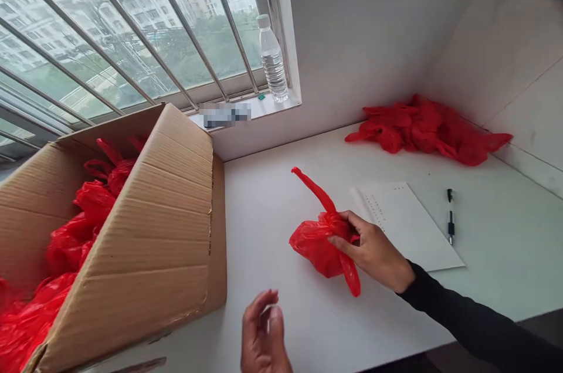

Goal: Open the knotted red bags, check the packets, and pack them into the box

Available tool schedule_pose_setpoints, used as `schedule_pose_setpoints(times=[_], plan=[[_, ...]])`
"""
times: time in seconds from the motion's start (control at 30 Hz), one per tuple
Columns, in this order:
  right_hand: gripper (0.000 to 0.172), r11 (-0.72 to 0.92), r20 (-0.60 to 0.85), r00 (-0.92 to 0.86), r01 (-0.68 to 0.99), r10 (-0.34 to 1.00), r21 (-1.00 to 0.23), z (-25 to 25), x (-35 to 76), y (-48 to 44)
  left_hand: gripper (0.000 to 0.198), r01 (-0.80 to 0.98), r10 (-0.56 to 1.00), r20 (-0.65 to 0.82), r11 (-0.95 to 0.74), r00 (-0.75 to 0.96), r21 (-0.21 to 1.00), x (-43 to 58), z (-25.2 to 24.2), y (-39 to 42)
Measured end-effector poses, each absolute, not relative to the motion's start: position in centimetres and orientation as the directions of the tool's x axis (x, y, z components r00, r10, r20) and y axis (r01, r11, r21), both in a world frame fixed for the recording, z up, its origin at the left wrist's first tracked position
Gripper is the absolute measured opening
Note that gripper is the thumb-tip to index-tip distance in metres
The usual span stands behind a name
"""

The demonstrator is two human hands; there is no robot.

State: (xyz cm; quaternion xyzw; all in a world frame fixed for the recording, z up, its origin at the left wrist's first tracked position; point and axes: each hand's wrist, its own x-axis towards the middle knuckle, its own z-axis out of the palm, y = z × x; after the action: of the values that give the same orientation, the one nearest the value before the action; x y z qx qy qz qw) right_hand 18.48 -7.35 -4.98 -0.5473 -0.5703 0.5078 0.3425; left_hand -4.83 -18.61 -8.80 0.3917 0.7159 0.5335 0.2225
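Observation:
A knotted red plastic bag (314, 241) sits at the middle of the white table (259, 197), one handle end sticking up and away, another hanging toward the near side. My right hand (372, 250) is closed on the bag near its knot, thumb and fingers pinching the gathered plastic. My left hand (264, 332) is at the table's near edge, apart from the bag, its fingers curved and holding nothing. What is inside the bag cannot be made out.
On the left stands an open cardboard box (176, 214) holding several red bags (92, 200). A heap of red bags (422, 129) lies at the back right. A notebook (409, 226) and a pen (451, 223) lie right; a water bottle (273, 62) stands on the sill.

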Motion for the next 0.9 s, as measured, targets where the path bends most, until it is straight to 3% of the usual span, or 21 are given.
schedule_pose_setpoints(times=[0.07, 0.17, 0.27, 0.33, 0.43, 0.53, 0.67, 0.73, 0.8, 0.9], plan=[[0.037, -0.117, -0.174, -0.223, 0.245, 0.959, -0.962, -5.2, 17.8, -8.0, 0.032, 0.464, 0.929, 0.167, 0.007, -0.332, 0.886, -1.7, -8.2, -16.1], [0.041, -0.125, -0.184, -0.282, 0.216, 0.941, -0.968, -5.5, 17.6, -8.6, 0.042, 0.603, 0.963, 0.263, -0.171, -0.066, 0.779, 0.6, -7.1, -12.5], [0.042, -0.143, -0.209, -0.269, 0.246, 0.94, -0.959, -5.9, 18.1, -8.7, 0.02, 0.619, 0.959, 0.28, -0.241, 0.035, 0.747, 0.6, -7.0, -10.5], [0.041, -0.148, -0.226, -0.242, 0.302, 0.944, -0.942, -6.2, 18.9, -8.6, 0.008, 0.623, 0.962, 0.269, -0.233, 0.038, 0.746, -0.4, -7.4, -10.0], [0.038, -0.16, -0.235, -0.161, 0.377, 0.958, -0.912, -6.3, 20.7, -8.5, 0.01, 0.648, 0.966, 0.251, -0.149, -0.067, 0.747, -2.4, -7.7, -10.3], [0.048, -0.172, -0.234, -0.074, 0.479, 0.969, -0.861, -6.0, 22.2, -8.8, 0.013, 0.663, 0.953, 0.235, -0.051, -0.191, 0.746, -3.6, -7.3, -11.1], [0.068, 0.117, 0.016, -0.165, 0.626, 0.986, -0.771, -5.4, 21.7, -9.3, 0.035, 0.685, 0.946, 0.305, -0.149, -0.111, 0.713, -2.4, -6.5, -11.6], [0.059, 0.255, 0.12, -0.249, 0.632, 0.961, -0.732, -5.3, 20.5, -9.1, 0.042, 0.686, 0.938, 0.345, -0.239, -0.02, 0.687, -1.4, -6.3, -11.3], [0.035, 0.3, 0.143, -0.293, 0.608, 0.945, -0.735, -5.3, 19.6, -8.6, 0.029, 0.669, 0.933, 0.359, -0.265, -0.003, 0.694, -1.1, -6.4, -10.8], [0.014, 0.168, 0.098, -0.157, 0.541, 0.983, -0.824, -5.4, 19.9, -7.8, 0.008, 0.625, 0.925, 0.347, -0.179, -0.157, 0.76, -2.0, -6.7, -10.3]])
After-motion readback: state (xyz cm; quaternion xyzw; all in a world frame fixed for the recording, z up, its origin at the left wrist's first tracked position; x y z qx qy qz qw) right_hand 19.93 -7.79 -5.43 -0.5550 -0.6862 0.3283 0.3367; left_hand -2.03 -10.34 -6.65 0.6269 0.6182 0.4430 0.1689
